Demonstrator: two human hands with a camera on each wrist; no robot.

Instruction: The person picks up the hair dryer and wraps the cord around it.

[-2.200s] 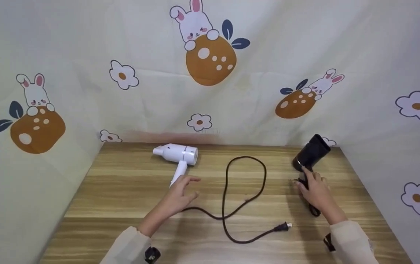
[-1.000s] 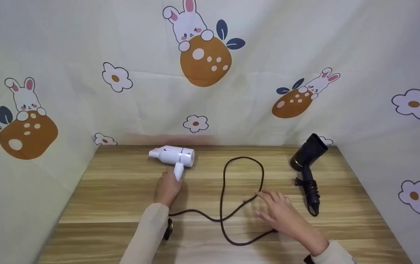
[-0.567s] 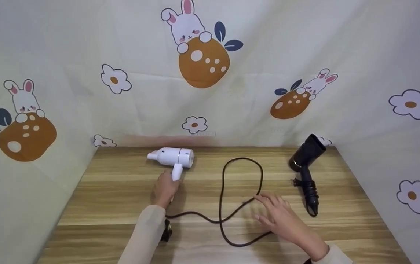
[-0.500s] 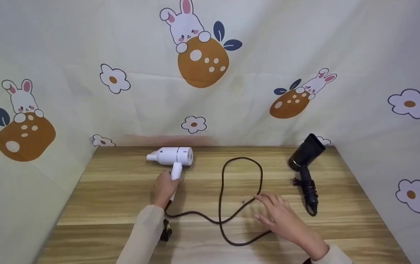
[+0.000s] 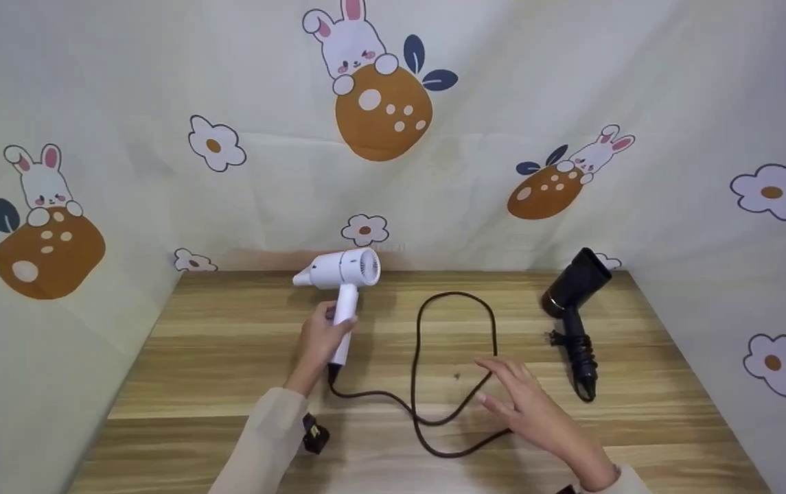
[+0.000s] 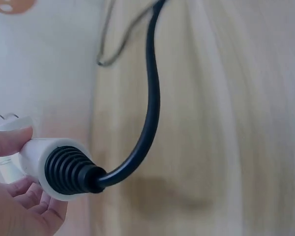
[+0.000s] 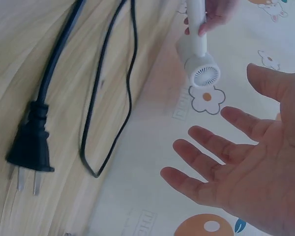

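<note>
White dryer, black dryer, pale wood, bunny cloth.
I see a white dryer with a black cord and black plug; a black dryer with a thin gold ring; a table of light, streaky wood grain; a cream cloth printed with white-and-pink rabbits, orange spotted rounds, navy leaves and white flowers; cream sleeves.

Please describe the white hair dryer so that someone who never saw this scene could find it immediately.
On the wooden table, look left of the looping black cord. There the left hand grips the white plastic hair dryer by its handle, lifted. Unlike the black hair dryer lying at the right, it is white and held.
</note>
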